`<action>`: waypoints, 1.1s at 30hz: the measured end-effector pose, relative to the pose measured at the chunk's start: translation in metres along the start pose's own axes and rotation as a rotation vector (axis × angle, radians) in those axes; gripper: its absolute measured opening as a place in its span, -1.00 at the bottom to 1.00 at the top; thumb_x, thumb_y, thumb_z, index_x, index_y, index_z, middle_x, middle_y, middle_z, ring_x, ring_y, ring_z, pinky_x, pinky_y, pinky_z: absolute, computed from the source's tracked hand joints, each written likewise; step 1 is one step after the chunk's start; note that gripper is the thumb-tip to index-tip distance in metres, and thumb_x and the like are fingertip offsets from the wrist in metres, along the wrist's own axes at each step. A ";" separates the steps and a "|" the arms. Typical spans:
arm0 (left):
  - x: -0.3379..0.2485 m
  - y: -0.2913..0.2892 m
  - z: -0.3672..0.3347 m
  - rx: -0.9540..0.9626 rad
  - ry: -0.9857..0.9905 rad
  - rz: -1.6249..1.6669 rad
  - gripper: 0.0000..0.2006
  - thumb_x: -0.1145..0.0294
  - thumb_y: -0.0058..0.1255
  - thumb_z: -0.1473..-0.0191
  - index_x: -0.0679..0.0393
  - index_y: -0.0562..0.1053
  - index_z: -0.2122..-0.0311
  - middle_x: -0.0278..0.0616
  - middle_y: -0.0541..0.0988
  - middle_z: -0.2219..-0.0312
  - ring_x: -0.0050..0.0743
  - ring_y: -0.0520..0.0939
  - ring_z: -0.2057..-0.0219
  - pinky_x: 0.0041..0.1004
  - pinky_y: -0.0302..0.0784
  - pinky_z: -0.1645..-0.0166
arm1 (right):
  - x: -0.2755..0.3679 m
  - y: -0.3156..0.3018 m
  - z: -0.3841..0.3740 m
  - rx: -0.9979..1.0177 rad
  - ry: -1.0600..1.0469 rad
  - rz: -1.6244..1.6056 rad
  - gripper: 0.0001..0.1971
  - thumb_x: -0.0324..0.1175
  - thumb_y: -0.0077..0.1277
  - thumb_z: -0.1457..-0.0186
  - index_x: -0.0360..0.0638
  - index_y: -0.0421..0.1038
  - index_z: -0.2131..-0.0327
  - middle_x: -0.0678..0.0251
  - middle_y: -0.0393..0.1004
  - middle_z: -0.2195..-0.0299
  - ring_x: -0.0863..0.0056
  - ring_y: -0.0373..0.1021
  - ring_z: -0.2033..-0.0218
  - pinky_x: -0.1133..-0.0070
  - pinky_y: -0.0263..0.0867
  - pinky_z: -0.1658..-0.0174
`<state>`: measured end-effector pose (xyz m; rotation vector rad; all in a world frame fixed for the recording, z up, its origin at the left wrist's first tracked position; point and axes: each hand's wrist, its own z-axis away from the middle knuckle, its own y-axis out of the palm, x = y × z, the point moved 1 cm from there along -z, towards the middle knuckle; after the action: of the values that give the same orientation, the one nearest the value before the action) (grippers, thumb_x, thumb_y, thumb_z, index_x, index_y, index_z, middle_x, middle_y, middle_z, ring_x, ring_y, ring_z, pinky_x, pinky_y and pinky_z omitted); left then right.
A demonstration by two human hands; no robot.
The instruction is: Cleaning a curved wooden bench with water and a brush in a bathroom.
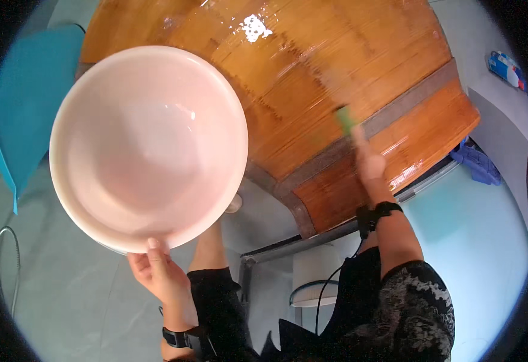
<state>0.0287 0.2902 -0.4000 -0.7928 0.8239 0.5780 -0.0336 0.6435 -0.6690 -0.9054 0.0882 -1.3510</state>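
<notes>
My left hand (pixel 159 274) grips the near rim of a large pale pink basin (pixel 149 139), thumb on top of the edge. The basin is tilted so its inside faces me, and only a little shine shows in it. On the right, my right hand (pixel 369 163) is closed round a small green tool with a dark end (pixel 344 119); motion blurs it, so its exact kind is unclear. That hand is over the near part of a wet orange-brown wooden tabletop (pixel 300 114), which has dark grey strips and a bright glare patch.
A teal panel-like object (pixel 31 102) is at the left, with a metal hose (pixel 16 259) below it on the grey floor. To the right are a blue plastic item (pixel 480 161) and a blue-and-white package (pixel 506 70). A white round-bottomed container (pixel 315 283) stands beneath the table.
</notes>
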 end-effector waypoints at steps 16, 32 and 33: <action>0.014 0.000 0.017 0.046 -0.025 -0.152 -0.85 0.46 -0.04 0.04 0.27 0.32 0.34 -0.21 0.43 0.36 -0.55 0.41 0.31 -0.52 0.29 0.15 | 0.060 -0.012 -0.037 0.006 0.014 0.175 -0.64 -0.31 -0.32 -0.07 0.32 0.13 0.02 0.08 0.40 0.47 0.31 0.38 0.57 0.38 0.31 0.55; -0.013 0.013 0.012 0.089 -0.048 -0.200 -0.79 0.46 -0.01 0.06 0.29 0.33 0.29 -0.21 0.43 0.36 -0.56 0.42 0.32 -0.53 0.31 0.19 | -0.101 -0.166 -0.070 -0.466 0.328 0.186 -0.38 -0.40 -0.29 0.00 0.27 -0.26 -0.13 0.00 0.37 0.63 0.19 0.35 0.64 0.36 0.25 0.62; -0.016 0.028 0.014 0.066 -0.034 -0.223 -0.81 0.44 0.00 0.07 0.28 0.33 0.34 -0.23 0.43 0.38 -0.57 0.41 0.34 -0.53 0.31 0.20 | -0.088 -0.184 -0.072 -0.559 0.567 -0.101 -0.39 -0.38 -0.30 -0.01 0.25 -0.27 -0.13 -0.01 0.38 0.60 0.17 0.36 0.62 0.35 0.25 0.61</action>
<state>0.0054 0.3157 -0.3914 -0.7996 0.7086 0.3638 -0.2430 0.6930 -0.6446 -0.9616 0.9024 -1.6818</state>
